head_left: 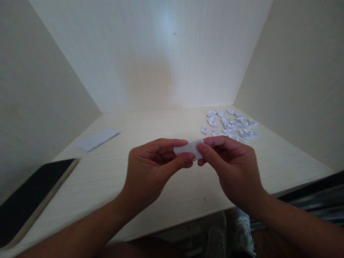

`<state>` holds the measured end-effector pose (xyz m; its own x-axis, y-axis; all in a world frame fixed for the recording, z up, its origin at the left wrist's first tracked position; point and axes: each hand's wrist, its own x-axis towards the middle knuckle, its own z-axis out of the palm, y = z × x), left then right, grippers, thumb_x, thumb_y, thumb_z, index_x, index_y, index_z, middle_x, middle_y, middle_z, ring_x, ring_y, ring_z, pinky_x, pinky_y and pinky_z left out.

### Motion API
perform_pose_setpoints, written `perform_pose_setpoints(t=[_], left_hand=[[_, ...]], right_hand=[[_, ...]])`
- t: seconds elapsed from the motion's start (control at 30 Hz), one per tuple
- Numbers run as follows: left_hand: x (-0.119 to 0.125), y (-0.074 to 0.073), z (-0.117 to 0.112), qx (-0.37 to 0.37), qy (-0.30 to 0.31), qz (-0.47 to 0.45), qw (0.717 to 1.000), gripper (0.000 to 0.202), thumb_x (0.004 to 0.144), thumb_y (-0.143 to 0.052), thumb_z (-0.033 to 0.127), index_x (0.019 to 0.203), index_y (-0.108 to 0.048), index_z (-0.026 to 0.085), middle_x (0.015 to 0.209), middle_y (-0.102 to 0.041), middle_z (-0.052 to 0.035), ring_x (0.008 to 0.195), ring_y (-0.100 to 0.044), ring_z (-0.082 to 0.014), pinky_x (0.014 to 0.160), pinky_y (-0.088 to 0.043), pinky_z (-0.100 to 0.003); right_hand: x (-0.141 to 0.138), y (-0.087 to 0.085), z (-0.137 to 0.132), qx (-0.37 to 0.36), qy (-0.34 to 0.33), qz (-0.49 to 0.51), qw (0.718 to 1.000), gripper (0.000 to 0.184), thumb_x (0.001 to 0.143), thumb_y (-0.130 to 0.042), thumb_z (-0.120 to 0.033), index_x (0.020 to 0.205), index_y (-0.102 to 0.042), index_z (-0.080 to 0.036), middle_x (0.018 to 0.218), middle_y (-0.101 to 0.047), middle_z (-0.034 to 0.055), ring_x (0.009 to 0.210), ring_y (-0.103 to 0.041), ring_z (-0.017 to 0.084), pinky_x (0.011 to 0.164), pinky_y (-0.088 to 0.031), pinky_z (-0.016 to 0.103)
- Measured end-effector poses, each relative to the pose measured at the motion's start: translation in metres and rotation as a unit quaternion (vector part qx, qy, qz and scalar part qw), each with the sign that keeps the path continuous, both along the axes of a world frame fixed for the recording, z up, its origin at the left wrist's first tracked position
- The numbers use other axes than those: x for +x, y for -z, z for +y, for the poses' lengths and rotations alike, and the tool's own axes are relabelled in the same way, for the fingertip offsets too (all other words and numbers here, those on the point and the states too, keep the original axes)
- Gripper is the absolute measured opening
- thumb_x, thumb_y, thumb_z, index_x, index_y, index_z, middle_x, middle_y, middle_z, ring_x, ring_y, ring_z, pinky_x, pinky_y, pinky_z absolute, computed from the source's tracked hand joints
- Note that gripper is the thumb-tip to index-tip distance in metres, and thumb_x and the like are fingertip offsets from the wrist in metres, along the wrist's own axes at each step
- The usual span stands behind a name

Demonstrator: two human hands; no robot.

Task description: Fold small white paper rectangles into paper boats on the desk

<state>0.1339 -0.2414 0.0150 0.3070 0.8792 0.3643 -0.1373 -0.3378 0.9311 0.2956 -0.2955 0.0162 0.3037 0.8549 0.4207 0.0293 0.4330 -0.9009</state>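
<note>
A small white paper strip [189, 148] is held above the pale wooden desk [150, 125], between both my hands. My left hand [150, 168] pinches its left end with thumb and fingers closed. My right hand [228, 163] pinches the right end the same way. Most of the strip is hidden by my fingers.
A pile of several small folded white paper pieces [231, 123] lies at the back right of the desk. A stack of white paper strips [98, 139] lies at the left. A dark tablet [29, 197] rests at the front left corner. Walls enclose the desk on three sides.
</note>
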Motion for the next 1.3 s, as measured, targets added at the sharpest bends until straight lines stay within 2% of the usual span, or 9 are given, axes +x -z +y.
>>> perform_pose_setpoints(t=[0.27, 0.5, 0.7, 0.9, 1.1, 1.3], left_hand=[[0.001, 0.001, 0.004, -0.044, 0.033, 0.005, 0.998, 0.024, 0.072, -0.089, 0.017, 0.093, -0.077, 0.020, 0.073, -0.081, -0.0019, 0.063, -0.079, -0.0209, 0.062, -0.069, -0.028], [0.002, 0.004, 0.006, -0.100, 0.068, -0.023, 0.992, 0.017, 0.075, -0.086, 0.016, 0.089, -0.078, 0.021, 0.077, -0.082, -0.0024, 0.068, -0.080, -0.0203, 0.065, -0.070, -0.029], [0.002, 0.002, 0.007, -0.094, 0.049, 0.009, 0.994, 0.014, 0.077, -0.086, 0.020, 0.089, -0.080, 0.022, 0.076, -0.082, -0.0034, 0.070, -0.080, -0.0226, 0.067, -0.071, -0.033], [0.001, 0.001, 0.006, -0.112, 0.092, 0.034, 0.989, 0.012, 0.076, -0.086, 0.021, 0.087, -0.081, 0.022, 0.074, -0.081, -0.0035, 0.065, -0.079, -0.0223, 0.064, -0.070, -0.032], [-0.001, 0.002, 0.009, -0.114, 0.118, 0.040, 0.986, 0.007, 0.084, -0.081, 0.022, 0.091, -0.083, 0.023, 0.083, -0.083, -0.0051, 0.074, -0.081, -0.0239, 0.066, -0.069, -0.031], [-0.001, 0.002, 0.009, -0.064, 0.111, 0.094, 0.987, 0.005, 0.085, -0.079, 0.022, 0.089, -0.082, 0.023, 0.076, -0.082, -0.0027, 0.068, -0.080, -0.0209, 0.065, -0.068, -0.028]], right_hand=[[0.002, 0.003, 0.002, -0.027, -0.006, -0.021, 0.999, 0.012, 0.087, -0.075, -0.024, 0.076, -0.074, -0.020, 0.063, -0.071, -0.0021, 0.058, -0.065, 0.010, 0.056, -0.054, 0.022], [0.007, 0.007, 0.005, -0.053, -0.012, -0.047, 0.997, 0.013, 0.088, -0.075, -0.026, 0.077, -0.074, -0.020, 0.066, -0.072, -0.0012, 0.059, -0.064, 0.011, 0.057, -0.053, 0.023], [0.010, 0.010, 0.006, -0.072, -0.038, -0.036, 0.996, 0.017, 0.088, -0.075, -0.031, 0.075, -0.073, -0.020, 0.066, -0.072, -0.0012, 0.059, -0.064, 0.011, 0.057, -0.053, 0.024], [0.020, 0.009, 0.005, -0.123, -0.092, -0.068, 0.986, 0.025, 0.084, -0.080, -0.043, 0.075, -0.075, -0.020, 0.066, -0.073, 0.0000, 0.060, -0.066, 0.012, 0.056, -0.052, 0.024], [0.029, 0.009, 0.004, -0.130, -0.096, -0.114, 0.980, 0.024, 0.087, -0.076, -0.040, 0.074, -0.075, -0.020, 0.066, -0.073, -0.0006, 0.062, -0.064, 0.012, 0.060, -0.049, 0.025], [0.034, 0.010, 0.005, -0.164, -0.132, -0.179, 0.961, 0.026, 0.092, -0.069, -0.038, 0.075, -0.073, -0.019, 0.064, -0.069, -0.0006, 0.059, -0.058, 0.012, 0.056, -0.042, 0.025]])
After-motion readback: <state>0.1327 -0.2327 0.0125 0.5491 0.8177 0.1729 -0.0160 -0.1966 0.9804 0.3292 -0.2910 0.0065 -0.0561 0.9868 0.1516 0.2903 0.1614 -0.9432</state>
